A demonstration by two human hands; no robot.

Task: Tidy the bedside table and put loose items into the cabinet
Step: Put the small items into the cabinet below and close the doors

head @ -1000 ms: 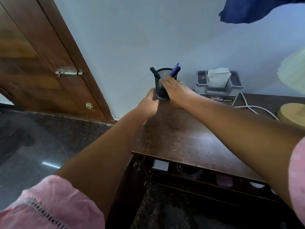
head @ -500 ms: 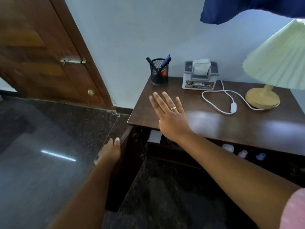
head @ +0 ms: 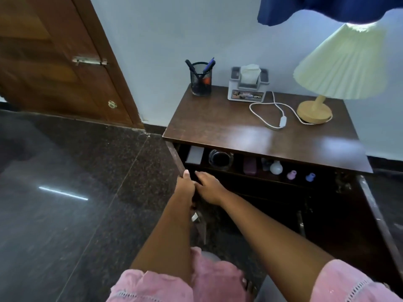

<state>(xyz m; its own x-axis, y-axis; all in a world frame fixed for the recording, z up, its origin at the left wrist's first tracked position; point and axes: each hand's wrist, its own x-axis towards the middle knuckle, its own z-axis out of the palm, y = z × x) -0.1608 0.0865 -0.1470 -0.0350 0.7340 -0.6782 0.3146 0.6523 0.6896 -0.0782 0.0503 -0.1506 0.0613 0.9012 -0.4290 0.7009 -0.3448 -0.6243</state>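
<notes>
Half a second ago my right hand (head: 208, 187) hovered flat over the bedside table (head: 220, 125); now both hands have dropped to the open left cabinet door (head: 177, 159). My left hand (head: 185, 184) is curled round its edge, the right resting on the inner face, fingers loose. I judge closing comes next. The loose items (a glass jar (head: 220, 160), small bottles (head: 275, 167)) sit on the cabinet's upper shelf. The dark wood top is glossy; the mesh pen holder (head: 201, 80), tissue box (head: 248, 88) and pleated lamp (head: 333, 70) line the far edge.

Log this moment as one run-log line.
left hand: grips left cabinet door edge | right hand: on same door | cabinet: open
</notes>
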